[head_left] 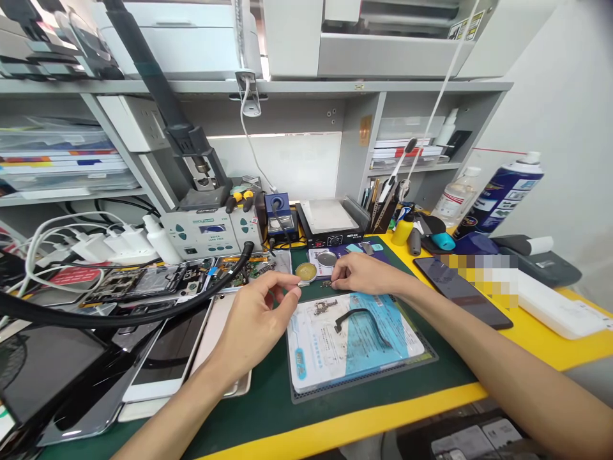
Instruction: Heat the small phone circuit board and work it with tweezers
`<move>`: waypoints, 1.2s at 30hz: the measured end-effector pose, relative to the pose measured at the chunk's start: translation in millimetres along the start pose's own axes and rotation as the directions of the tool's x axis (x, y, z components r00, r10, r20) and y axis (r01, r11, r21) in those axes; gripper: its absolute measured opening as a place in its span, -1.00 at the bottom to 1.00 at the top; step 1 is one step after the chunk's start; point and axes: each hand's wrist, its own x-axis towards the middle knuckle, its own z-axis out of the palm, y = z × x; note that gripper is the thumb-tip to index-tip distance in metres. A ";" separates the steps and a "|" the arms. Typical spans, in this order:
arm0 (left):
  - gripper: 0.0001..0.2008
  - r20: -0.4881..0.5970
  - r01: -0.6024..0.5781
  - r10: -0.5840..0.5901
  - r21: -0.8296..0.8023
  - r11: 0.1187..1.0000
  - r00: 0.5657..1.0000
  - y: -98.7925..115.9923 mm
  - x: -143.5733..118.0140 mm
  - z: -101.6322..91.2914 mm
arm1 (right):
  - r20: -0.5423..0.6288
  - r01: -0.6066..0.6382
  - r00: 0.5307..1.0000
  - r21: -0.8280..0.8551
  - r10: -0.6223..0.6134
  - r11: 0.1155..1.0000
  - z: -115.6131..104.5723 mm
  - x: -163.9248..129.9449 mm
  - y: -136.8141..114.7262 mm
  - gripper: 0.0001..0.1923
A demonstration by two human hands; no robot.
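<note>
My left hand (256,319) hovers left of the work pad, thumb and forefinger loosely curved with nothing visible between them. Its fingertips are by a small round tin (305,271) of yellowish-brown paste. Behind and to the right lies a round silver lid (327,258). My right hand (366,275) rests at the pad's back edge, its fingers pinched together low; what they hold is hidden. Tiny dark parts (326,283) lie beside those fingertips. On the blue-and-white pad (316,358) are a small circuit board piece (325,307) and a bent black flex cable (366,313).
Opened phones and boards (143,284) crowd the left, with a thick black hose (191,310) crossing them. A soldering station (205,233) and a heating plate (330,220) stand behind. To the right are a dark phone (462,291), a white box (550,303) and a spray can (500,195).
</note>
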 end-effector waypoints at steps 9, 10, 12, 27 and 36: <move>-0.66 -0.008 -0.010 0.010 0.017 1.000 1.000 1.1 1.2 1.3 | -0.061 -0.006 0.998 0.106 0.013 0.994 0.3 -4.0 2.2 -0.91; -0.67 -0.007 -0.013 0.014 0.018 1.000 1.000 0.9 1.2 1.6 | -0.069 -0.005 0.998 0.133 0.014 0.991 -0.2 -4.6 2.8 -0.92; -0.67 -0.006 -0.021 0.021 0.018 1.000 1.000 0.3 1.4 2.2 | -0.078 0.001 0.997 0.209 0.016 0.978 -1.9 -5.7 3.6 -0.91; -0.79 0.005 -0.156 0.156 0.048 0.987 0.988 4.9 1.4 11.1 | -0.060 0.064 0.998 0.846 -0.025 0.529 1.5 -30.2 -32.5 -0.68; -0.85 -0.058 -0.357 0.372 0.177 0.917 0.926 6.7 -2.7 20.3 | -0.020 0.012 1.000 0.867 0.010 0.498 5.5 -39.4 -44.8 -0.67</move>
